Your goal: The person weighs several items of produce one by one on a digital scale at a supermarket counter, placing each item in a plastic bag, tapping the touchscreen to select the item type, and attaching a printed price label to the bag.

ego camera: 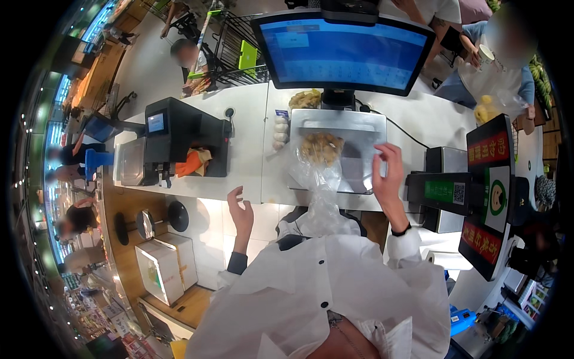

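A clear plastic bag (323, 179) of lumpy tan roots (321, 148), possibly ginger, lies on the metal weighing plate (358, 122) in front of me. Its gathered top hangs over the counter's near edge toward my chest. At the plate's right edge is my right hand (388, 174), fingers apart and holding nothing; whether it touches the plate I cannot tell. My left hand (241, 213) hovers just before the counter edge, empty with loosely curled fingers. A row of garlic bulbs (281, 130) sits left of the plate. Behind the plate's far left corner rests another bag of produce (306, 99).
A monitor (343, 51) stands beyond the plate. On the left is a black label printer (186, 134) with an orange cloth (193, 162). A payment terminal (439, 193) and a sign board (491, 193) stand right. One person (497, 76) holds a cup across the counter.
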Demonstrator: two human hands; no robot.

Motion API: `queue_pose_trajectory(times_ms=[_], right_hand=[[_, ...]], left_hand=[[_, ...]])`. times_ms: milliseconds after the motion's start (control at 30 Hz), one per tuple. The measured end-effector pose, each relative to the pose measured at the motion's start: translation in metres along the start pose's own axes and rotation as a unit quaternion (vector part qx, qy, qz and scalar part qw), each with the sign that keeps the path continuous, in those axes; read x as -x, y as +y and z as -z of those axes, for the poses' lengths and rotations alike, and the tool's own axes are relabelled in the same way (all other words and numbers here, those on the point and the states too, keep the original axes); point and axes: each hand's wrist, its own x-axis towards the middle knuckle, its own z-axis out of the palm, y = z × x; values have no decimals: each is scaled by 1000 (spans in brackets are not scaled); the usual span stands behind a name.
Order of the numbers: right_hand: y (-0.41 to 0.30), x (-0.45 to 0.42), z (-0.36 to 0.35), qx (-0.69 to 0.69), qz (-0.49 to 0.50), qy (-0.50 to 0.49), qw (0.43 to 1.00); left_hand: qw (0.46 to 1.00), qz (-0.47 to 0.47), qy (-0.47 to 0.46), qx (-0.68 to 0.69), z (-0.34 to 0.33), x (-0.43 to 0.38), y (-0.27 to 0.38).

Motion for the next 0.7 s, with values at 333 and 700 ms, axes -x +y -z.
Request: queue_pose_trajectory(times_ms=[333, 700], right_hand=[[-56, -142, -130, 187, 292, -110, 932], [-52, -73, -82, 27, 152, 4, 988]], left_hand=[[995, 12, 9, 98, -2, 9, 14], [989, -95, -103, 54, -4, -4, 20]])
